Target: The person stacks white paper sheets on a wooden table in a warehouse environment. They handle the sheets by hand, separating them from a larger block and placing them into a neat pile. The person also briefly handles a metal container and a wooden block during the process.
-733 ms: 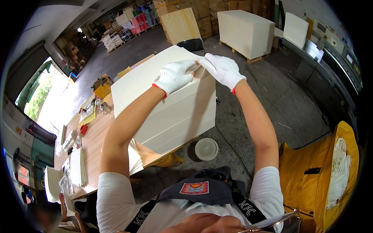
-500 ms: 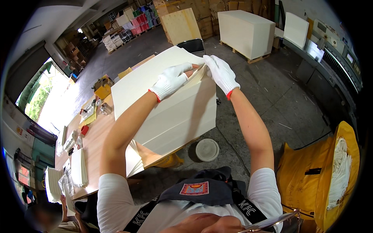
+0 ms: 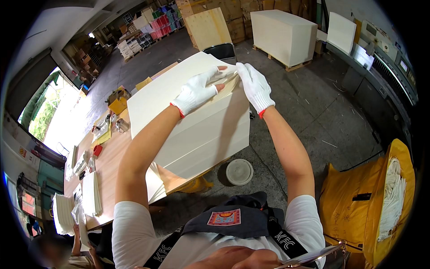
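A tall stack of large white paper sheets (image 3: 197,139) stands on the wooden table (image 3: 117,154), its top sheets lifted and bowed at the right corner. On the top, near that corner, lies my left hand (image 3: 197,91) in a white knitted glove with a red cuff. Its bare thumb and forefinger tips are spread apart over the raised sheets. My right hand (image 3: 255,86), gloved the same way, pinches the lifted corner of the sheets; its thumb is mostly hidden. Between the two hands the sheet edges fan slightly.
A round grey lid or bucket (image 3: 239,172) sits on the floor by the table. To the right is a yellow sack (image 3: 354,206) of white strips. A black chair (image 3: 221,52) stands beyond the stack; another person (image 3: 78,251) handles sheets at lower left.
My left thumb and forefinger have spread apart, leaving a wider gap at the sheet edges. My right hand stays at the corner with barely any shift.
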Demonstrator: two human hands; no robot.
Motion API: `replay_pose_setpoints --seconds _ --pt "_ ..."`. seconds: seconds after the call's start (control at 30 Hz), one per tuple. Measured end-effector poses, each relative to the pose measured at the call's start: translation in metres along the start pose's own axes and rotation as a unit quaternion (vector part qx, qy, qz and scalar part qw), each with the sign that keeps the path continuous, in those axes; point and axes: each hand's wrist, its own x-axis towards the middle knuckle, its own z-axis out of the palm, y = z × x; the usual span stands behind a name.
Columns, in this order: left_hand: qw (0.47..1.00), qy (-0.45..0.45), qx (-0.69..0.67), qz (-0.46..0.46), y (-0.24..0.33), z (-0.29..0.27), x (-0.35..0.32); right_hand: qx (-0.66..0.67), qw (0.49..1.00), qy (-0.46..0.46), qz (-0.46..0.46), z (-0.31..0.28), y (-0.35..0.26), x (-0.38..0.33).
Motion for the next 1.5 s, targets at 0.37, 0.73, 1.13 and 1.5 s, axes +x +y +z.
replay_pose_setpoints --seconds 0.37,0.73,1.13,1.5 --pt "0.995 -0.070 0.046 -0.063 0.018 -0.003 -0.001 -0.034 0.999 -0.001 -0.015 0.002 0.004 0.000" --pt "0.997 -0.053 0.012 -0.051 0.016 -0.002 0.000 -0.036 0.998 0.010 -0.045 0.001 0.005 -0.002" --pt "0.994 -0.052 0.096 -0.024 0.017 0.000 -0.001 0.006 1.000 0.019 0.005 0.002 0.002 -0.003" --pt "0.998 -0.039 0.054 -0.019 0.012 -0.002 -0.001 -0.085 0.996 -0.031 0.012 -0.016 -0.002 -0.001"
